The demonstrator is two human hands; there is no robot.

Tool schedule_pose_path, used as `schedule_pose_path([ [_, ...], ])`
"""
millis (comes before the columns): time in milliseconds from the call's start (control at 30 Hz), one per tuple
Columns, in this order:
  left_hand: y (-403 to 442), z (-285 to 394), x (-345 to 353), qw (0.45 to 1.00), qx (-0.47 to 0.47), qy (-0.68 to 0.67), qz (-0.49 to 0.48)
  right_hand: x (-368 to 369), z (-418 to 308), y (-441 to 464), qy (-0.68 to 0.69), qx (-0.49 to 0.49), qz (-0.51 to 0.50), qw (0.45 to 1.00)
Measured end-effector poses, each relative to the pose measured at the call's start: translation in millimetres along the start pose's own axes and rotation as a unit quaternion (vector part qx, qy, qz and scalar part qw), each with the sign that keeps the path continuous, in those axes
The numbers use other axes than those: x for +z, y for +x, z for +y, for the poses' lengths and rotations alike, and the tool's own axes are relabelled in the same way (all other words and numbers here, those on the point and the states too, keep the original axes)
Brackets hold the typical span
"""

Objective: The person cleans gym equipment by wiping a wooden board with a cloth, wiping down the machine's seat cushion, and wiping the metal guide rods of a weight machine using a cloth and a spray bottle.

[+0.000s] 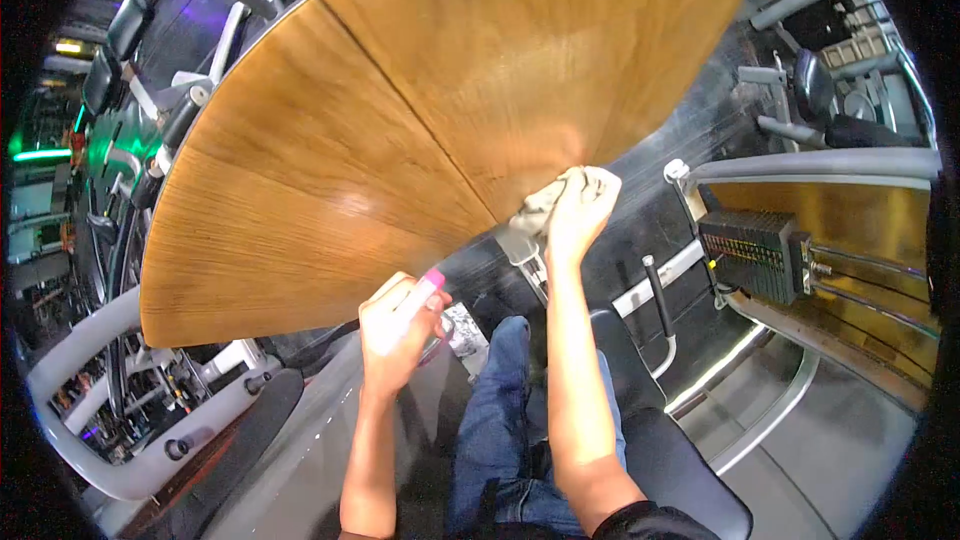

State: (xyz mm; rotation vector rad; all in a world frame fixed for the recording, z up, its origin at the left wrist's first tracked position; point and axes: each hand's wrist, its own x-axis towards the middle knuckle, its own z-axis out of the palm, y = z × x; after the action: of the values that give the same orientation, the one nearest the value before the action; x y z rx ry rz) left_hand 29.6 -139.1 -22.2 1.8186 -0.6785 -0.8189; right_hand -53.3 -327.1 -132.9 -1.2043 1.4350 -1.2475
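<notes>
The board (450, 90) is stretching from nine to one o'clock! Between two and three, the right hand (583, 215) is clutching a bunched cloth (537, 208) by the board's near edge — while past seven, the left hand (395, 328) is curling, nearly closed, round a pink thing (432, 280), mostly hidden.

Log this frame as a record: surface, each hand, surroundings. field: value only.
surface: wooden panel with a curved outer edge and a dark seam
left hand: closed around a pink item, mostly hidden, near the panel's lower edge
right hand: grips a pale cloth
cloth position: at the panel's edge, by the seam's lower end; appears to touch
right side: weight stack in a machine frame
below: jeans, beside a black pad
</notes>
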Motion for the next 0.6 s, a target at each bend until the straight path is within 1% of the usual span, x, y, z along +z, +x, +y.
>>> schedule_pose_path([
  [67, 5.0, 1.0, 3.5, 1.0, 0.0, -0.01, -0.003, -3.9, -13.4, 13.6, 0.071, 0.102, -0.015, 0.992],
  [100, 7.9, 1.2, 5.4, 1.0, -0.001, -0.02, 0.001, -1.3, -17.4, 5.1, 0.099, 0.094, -0.006, 0.991],
  [133, 10.2, 1.0, 7.0, 1.0, 0.001, -0.022, -0.002, 4.1, 14.7, -2.5, 0.088, 0.068, 0.007, 0.994],
  [167, 13.1, 0.9, 8.1, 1.0, 0.001, -0.027, -0.002, 5.4, 8.0, -20.1, 0.085, 0.052, -0.004, 0.995],
  [200, 15.6, 0.7, 9.1, 1.0, 0.0, -0.031, -0.002, 9.6, 21.9, -37.0, 0.046, 0.004, -0.004, 0.999],
  [233, 17.7, 1.7, 10.3, 1.0, -0.001, -0.031, -0.006, 7.7, -3.8, -52.0, -0.017, -0.048, -0.021, 0.998],
  [300, 23.3, 5.7, 12.7, 0.998, -0.019, -0.06, -0.016, 4.2, 3.1, -72.8, -0.063, -0.108, -0.057, 0.991],
  [333, 25.9, 6.1, 13.4, 0.998, -0.02, -0.06, -0.02, 0.9, 2.9, -75.1, -0.08, -0.133, -0.08, 0.985],
  [367, 28.5, 5.9, 12.6, 0.997, -0.018, -0.064, -0.029, -1.9, 5.3, -68.4, -0.081, -0.131, -0.077, 0.985],
  [433, 32.9, 9.6, 10.0, 0.997, -0.009, -0.059, -0.052, -9.4, 7.5, -39.2, -0.081, -0.153, -0.118, 0.978],
  [467, 34.2, 9.4, 9.0, 0.997, -0.011, -0.058, -0.055, -12.9, 7.0, -21.4, -0.061, -0.115, -0.112, 0.985],
  [500, 35.5, 9.0, 8.1, 0.997, 0.013, -0.043, -0.059, -15.0, 10.8, -0.3, -0.039, -0.121, -0.086, 0.988],
  [533, 36.2, 9.1, 8.6, 0.997, 0.037, -0.028, -0.063, -16.2, 18.7, 22.6, -0.044, -0.151, -0.043, 0.987],
  [600, 36.5, 12.9, 13.0, 0.997, 0.036, -0.031, -0.06, -18.5, 22.3, 59.7, -0.044, -0.076, 0.007, 0.996],
])
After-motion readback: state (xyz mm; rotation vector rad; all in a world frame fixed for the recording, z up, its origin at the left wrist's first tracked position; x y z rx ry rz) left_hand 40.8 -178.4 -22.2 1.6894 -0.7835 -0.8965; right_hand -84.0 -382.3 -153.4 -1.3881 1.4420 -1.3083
